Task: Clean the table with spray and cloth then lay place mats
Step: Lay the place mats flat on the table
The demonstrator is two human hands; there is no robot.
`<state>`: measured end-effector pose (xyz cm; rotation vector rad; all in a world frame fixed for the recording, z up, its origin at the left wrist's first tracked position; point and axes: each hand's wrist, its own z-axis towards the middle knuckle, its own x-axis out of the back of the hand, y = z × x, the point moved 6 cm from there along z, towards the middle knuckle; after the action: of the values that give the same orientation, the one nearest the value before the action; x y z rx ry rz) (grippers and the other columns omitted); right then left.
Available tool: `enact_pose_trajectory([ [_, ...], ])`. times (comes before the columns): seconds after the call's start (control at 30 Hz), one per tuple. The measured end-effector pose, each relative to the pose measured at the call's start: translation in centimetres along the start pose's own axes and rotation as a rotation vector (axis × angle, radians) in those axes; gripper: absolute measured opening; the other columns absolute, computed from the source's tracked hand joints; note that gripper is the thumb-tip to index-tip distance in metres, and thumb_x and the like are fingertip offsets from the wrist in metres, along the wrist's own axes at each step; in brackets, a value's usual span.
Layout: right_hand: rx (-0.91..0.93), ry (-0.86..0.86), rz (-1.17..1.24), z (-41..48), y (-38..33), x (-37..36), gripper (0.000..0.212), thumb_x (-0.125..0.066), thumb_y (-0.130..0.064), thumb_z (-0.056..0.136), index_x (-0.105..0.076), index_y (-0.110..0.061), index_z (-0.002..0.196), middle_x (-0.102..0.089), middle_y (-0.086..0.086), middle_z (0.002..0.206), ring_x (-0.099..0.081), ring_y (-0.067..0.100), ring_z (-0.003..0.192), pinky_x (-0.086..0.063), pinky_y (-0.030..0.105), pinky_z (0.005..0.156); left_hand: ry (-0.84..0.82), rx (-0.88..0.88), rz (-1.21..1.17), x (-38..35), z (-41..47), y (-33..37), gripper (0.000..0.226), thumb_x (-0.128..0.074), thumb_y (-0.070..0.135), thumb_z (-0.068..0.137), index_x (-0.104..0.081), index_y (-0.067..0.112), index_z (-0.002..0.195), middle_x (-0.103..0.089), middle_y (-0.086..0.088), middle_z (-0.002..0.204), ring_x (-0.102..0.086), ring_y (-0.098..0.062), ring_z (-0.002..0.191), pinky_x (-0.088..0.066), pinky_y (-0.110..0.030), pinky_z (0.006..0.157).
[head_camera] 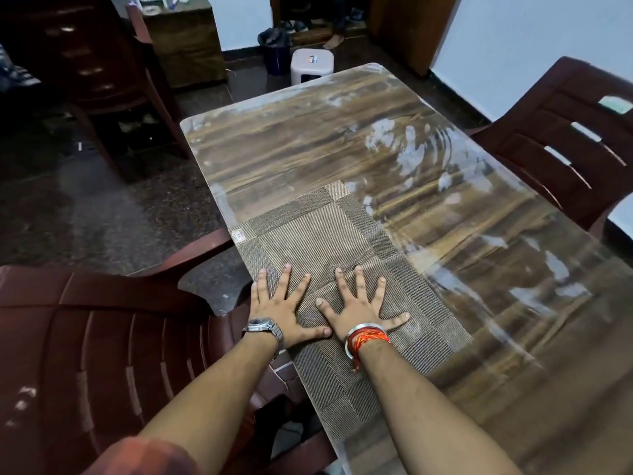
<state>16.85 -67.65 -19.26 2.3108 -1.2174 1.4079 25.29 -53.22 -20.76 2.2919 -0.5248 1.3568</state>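
Two brown woven place mats lie end to end along the left edge of the wood-grain table (308,149). The far mat (308,231) is flat and has a small label at its left corner. The near mat (349,371) overlaps its end. My left hand (284,306) and my right hand (359,303) press flat, fingers spread, where the two mats meet. Neither hand holds anything. The table top shines with wet streaks and smears. No spray bottle or cloth is in view.
A dark red plastic chair (102,337) stands against the table's left edge under my left arm. A second one (565,138) is at the right side, a third (113,80) at the far left. A white stool (310,65) and a dark bin (274,49) stand beyond the far end.
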Motion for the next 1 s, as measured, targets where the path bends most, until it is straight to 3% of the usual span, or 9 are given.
enact_pose_trajectory([
  [0.2,0.022,0.075,-0.079,-1.0,0.4,0.0,0.072,-0.015,-0.088,0.076,0.015,-0.064,0.137,0.026,-0.023,0.154,0.034,0.027,0.14,0.013,0.085,0.083,-0.059,0.015,0.035,0.2,0.1,0.2,0.123,-0.031,0.105,0.048,0.02,0.054,0.148,0.033,0.007,0.16,0.027,-0.044,0.145,0.011,-0.057,0.119],
  [0.33,0.014,0.095,-0.064,-1.5,0.6,-0.5,0.072,-0.009,-0.089,0.075,0.017,-0.063,0.137,0.029,-0.023,0.153,0.036,0.028,0.139,0.02,0.081,0.085,-0.075,0.0,0.058,0.4,-0.1,0.1,0.122,-0.029,0.105,0.049,0.023,0.054,0.147,0.034,0.006,0.159,0.027,-0.044,0.145,0.01,-0.056,0.12],
  [0.6,0.011,0.214,-0.009,-2.3,1.3,0.4,0.073,-0.008,-0.088,0.076,0.022,-0.061,0.137,0.028,-0.018,0.152,0.03,0.031,0.141,0.02,0.079,0.092,0.025,-0.052,0.059,1.1,-1.0,0.4,0.117,-0.018,0.106,0.053,0.025,0.051,0.147,0.034,0.009,0.158,0.026,-0.038,0.147,0.015,-0.06,0.115],
  [0.77,-0.167,0.503,0.195,-7.6,7.6,3.3,0.07,-0.016,-0.08,0.086,0.02,-0.056,0.141,0.029,-0.021,0.154,0.026,0.026,0.144,0.01,0.076,0.101,0.201,-0.393,0.046,3.8,-3.4,7.9,0.09,-0.025,0.085,0.082,0.023,0.046,0.148,0.025,0.015,0.158,0.014,-0.023,0.153,0.013,-0.054,0.119],
  [1.0,-0.561,0.68,0.32,-20.7,23.8,5.7,0.071,-0.023,-0.073,0.089,0.006,-0.048,0.149,0.016,-0.021,0.158,0.02,0.024,0.146,0.01,0.067,0.109,0.186,-0.84,0.029,2.5,-9.3,26.9,0.077,-0.03,0.065,0.095,0.005,0.036,0.157,0.007,0.009,0.166,0.006,-0.018,0.154,0.01,-0.045,0.122],
])
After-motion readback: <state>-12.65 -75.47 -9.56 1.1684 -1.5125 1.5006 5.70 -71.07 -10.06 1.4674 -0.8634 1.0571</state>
